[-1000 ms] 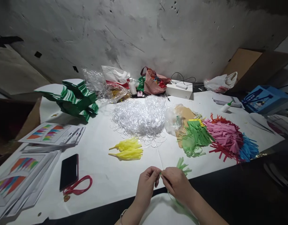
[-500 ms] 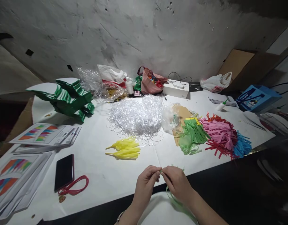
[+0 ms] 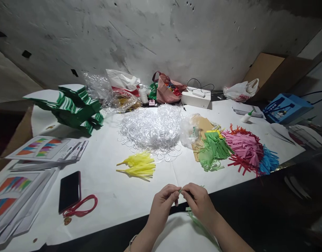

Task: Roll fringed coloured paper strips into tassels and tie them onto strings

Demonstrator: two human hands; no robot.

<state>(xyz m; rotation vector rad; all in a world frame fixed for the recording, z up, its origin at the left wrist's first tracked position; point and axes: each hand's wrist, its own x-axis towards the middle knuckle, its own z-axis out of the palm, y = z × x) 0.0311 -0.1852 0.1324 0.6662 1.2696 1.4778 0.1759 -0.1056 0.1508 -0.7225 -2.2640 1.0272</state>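
Note:
My left hand (image 3: 163,203) and my right hand (image 3: 201,202) meet at the table's front edge, over my lap. Fingertips of both pinch a thin twisted end of a light green paper tassel (image 3: 193,219). Its fringe hangs below my right hand, partly hidden by that hand and wrist. Two yellow paper tassels (image 3: 138,166) lie side by side just beyond my left hand, twisted ends pointing left. To the right rests a pile of green fringed paper (image 3: 217,147), beside pink fringed paper (image 3: 244,148) and blue fringed paper (image 3: 268,159).
A heap of clear string (image 3: 150,127) fills the table's middle. On the left are a phone (image 3: 70,191) with a red strap, printed sheets (image 3: 14,192) and stacked green-and-white cutouts (image 3: 77,108). Glue bottle (image 3: 246,117), blue bag (image 3: 288,108) and white box (image 3: 196,98) stand farther back.
The view has shifted slightly, so the table things sit a little farther left and higher. Both hands keep their pinch on the green tassel's end, with small finger movement.

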